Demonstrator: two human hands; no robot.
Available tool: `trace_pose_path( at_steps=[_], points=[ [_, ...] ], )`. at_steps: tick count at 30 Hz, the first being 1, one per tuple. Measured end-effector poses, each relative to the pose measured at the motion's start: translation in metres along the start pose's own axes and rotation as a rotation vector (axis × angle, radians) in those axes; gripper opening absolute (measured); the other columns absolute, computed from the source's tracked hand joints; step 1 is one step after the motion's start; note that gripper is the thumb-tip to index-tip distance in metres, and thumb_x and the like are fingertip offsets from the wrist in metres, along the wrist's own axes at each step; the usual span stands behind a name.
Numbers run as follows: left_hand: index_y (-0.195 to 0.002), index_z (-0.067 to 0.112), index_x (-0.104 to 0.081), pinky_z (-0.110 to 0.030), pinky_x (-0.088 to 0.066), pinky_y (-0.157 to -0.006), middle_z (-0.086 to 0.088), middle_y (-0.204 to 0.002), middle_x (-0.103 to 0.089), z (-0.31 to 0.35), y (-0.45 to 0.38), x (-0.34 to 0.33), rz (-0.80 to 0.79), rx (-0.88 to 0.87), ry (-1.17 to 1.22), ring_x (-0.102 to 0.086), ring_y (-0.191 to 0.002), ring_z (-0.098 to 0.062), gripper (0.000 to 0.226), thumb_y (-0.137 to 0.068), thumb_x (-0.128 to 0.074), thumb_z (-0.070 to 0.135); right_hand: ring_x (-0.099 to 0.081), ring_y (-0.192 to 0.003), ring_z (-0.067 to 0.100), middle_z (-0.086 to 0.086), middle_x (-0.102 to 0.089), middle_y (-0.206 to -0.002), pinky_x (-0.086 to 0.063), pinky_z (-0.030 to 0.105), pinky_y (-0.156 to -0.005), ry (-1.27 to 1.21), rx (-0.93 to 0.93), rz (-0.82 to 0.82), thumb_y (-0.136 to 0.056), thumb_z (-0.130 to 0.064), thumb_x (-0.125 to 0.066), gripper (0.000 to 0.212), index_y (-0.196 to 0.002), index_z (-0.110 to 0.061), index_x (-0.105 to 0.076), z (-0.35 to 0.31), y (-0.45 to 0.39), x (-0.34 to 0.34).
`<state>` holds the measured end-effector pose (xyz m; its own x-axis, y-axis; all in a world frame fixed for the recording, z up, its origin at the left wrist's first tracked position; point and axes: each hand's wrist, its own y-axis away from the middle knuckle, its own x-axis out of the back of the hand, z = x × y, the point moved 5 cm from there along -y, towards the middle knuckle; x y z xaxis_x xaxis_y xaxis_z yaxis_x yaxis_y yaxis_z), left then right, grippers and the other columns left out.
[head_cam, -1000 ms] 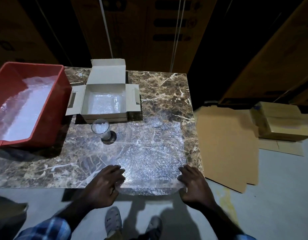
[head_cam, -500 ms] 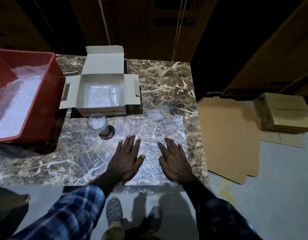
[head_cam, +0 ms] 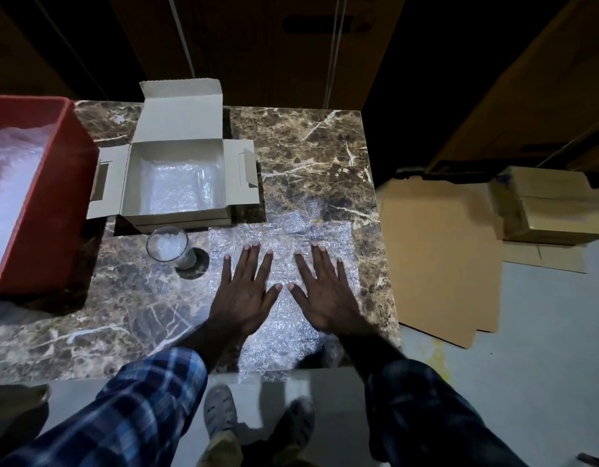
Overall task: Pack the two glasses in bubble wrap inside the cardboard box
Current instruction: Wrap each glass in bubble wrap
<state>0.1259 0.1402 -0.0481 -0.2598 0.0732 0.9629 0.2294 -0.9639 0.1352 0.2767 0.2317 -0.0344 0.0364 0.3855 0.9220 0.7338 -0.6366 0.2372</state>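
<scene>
The counter [head_cam: 308, 156] is a marble-patterned slab carrying all task items. One red bin [head_cam: 55, 203] sits at its left edge and holds spare wrap. One cardboard box [head_cam: 176, 183] stands open near the far edge, flaps spread; the interior shows bubble wrap and what appears to be one glass already wrapped inside (the outline is faint, so this is a judgement).

One bubble wrap sheet [head_cam: 284, 318] lies flat on the counter's near right portion, with its near end overhanging the near edge. One bare glass [head_cam: 168, 246] stands upright just in front of the box, beside the sheet's left margin and apart from both hands.

The left hand [head_cam: 244, 298] and the right hand [head_cam: 328, 298] lie palm-down on the sheet, side by side, fingers straight and spread, grasping nothing.

Step in hand: flattening the sheet in preparation for the second glass. Two of the task's glasses are accounted for, one of them unwrapped.

The next move calls for the left hand to lift clear, take the glass by its wall, and lay it on the sheet's edge for rolling.
</scene>
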Motion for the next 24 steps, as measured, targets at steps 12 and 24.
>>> trace_pose_path(
  at_steps=[12, 24],
  points=[
    [-0.161, 0.020, -0.008, -0.049, 0.006, -0.123, -0.006, -0.168, 0.004, -0.017, -0.010, 0.007, 0.027, 0.028, 0.023, 0.006, -0.155, -0.022, 0.070, -0.103, -0.018, 0.058, 0.015, -0.153, 0.019, 0.005, 0.014, -0.167, 0.003, 0.047, -0.125, 0.075, -0.002, 0.061, -0.104, -0.063, -0.015, 0.070, -0.161, -0.026, 0.001, 0.029, 0.021, 0.001],
    [-0.161, 0.016, -0.010, -0.050, 0.002, -0.124, -0.008, -0.168, 0.000, 0.005, 0.027, 0.016, 0.028, -0.187, -0.029, 0.008, -0.155, -0.021, 0.068, -0.105, -0.019, 0.054, 0.013, -0.152, 0.015, 0.004, 0.010, -0.166, 0.014, 0.034, -0.122, 0.115, 0.198, -0.003, -0.104, -0.061, -0.021, 0.069, -0.161, -0.024, -0.005, 0.017, 0.069, -0.005]
  ],
)
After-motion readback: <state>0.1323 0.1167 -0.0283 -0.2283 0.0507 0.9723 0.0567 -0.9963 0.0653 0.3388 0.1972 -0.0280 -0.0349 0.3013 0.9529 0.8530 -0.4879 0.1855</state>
